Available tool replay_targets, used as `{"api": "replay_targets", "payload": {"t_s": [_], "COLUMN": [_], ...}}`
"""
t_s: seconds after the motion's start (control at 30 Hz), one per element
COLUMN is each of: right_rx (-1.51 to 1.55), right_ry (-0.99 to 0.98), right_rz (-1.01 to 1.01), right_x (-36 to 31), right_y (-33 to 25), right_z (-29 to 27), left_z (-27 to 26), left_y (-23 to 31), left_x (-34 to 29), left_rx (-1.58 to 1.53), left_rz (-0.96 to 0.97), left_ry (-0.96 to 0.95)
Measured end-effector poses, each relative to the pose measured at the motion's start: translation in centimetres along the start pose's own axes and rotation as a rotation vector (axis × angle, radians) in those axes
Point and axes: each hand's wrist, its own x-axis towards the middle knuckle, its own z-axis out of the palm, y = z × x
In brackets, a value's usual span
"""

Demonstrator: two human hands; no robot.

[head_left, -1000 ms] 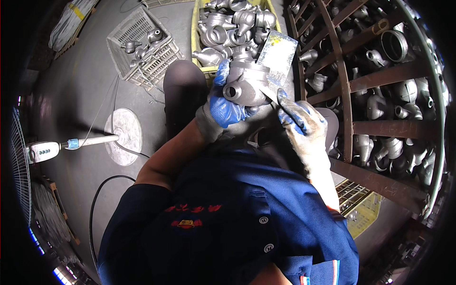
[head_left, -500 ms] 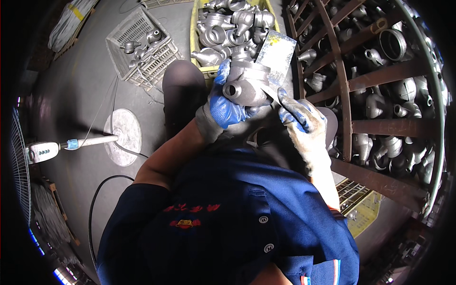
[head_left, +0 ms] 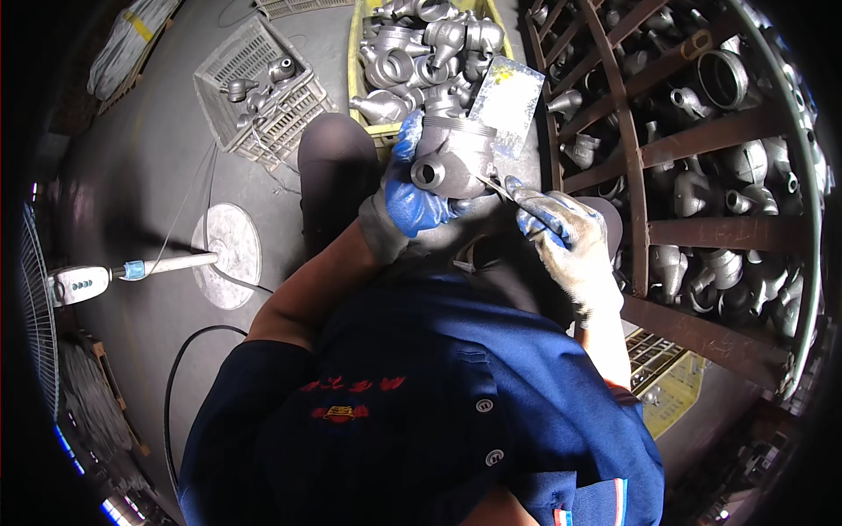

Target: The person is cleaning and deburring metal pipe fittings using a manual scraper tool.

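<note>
My left hand (head_left: 414, 200), in a blue-coated work glove, is closed round a grey metal casting (head_left: 463, 159) above my lap. This hollow, pipe-fitting-like part has a ribbed round collar on top and a small round spout at its left. Some left fingers are hidden behind and under it. Gloved as well, my right hand (head_left: 561, 226) grips a thin flat metal tool (head_left: 494, 187), file-like in shape. Its tip meets the casting's lower right side. The tool's other end is hidden inside the right hand.
A yellow crate (head_left: 386, 131) full of similar castings stands ahead, with a pale speckled sheet (head_left: 507, 103) at its right. Left of it is a grey basket (head_left: 230, 54) holding some parts. A rusty rack (head_left: 645, 167) of castings rises at right; a fan base (head_left: 228, 254) stands left.
The flat tool has turned from showing its broad face to nearly edge-on, its tip still at the casting. My right hand has shifted slightly down and rolled. The left hand stays nearly still.
</note>
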Motion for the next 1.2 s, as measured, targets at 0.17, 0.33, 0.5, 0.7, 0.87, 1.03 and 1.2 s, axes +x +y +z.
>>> {"api": "replay_targets", "payload": {"t_s": [0.17,0.33,0.5,0.7,0.87,1.03,1.2], "right_rx": [0.494,0.807,0.824,0.776,0.661,0.683,0.546], "right_ry": [-0.113,-0.280,-0.096,-0.063,0.085,0.206,0.159], "right_rz": [0.233,0.567,0.388,0.347,0.240,0.292,0.260], "right_x": [0.4,1.0,0.0,-0.1,0.0,1.3,3.3], "right_y": [-0.2,-1.1,0.4,-0.1,-0.2,-1.7,-0.7], "right_z": [0.0,-0.9,1.1,1.4,2.0,2.8,4.5], "left_z": [1.0,0.8,0.9,0.3,2.2,0.4,1.6], "left_y": [-0.6,-0.7,-0.1,0.0,-1.2,-1.0,-2.2], "left_x": [-0.3,-0.6,-0.5,-0.3,-0.1,-0.5,0.1], "left_rx": [0.306,0.572,0.262,0.219,0.475,1.010,0.282], "left_rz": [0.113,0.226,0.098,0.073,0.164,0.129,0.033], "left_ry": [0.120,0.226,0.106,0.068,0.044,0.207,0.203]}}
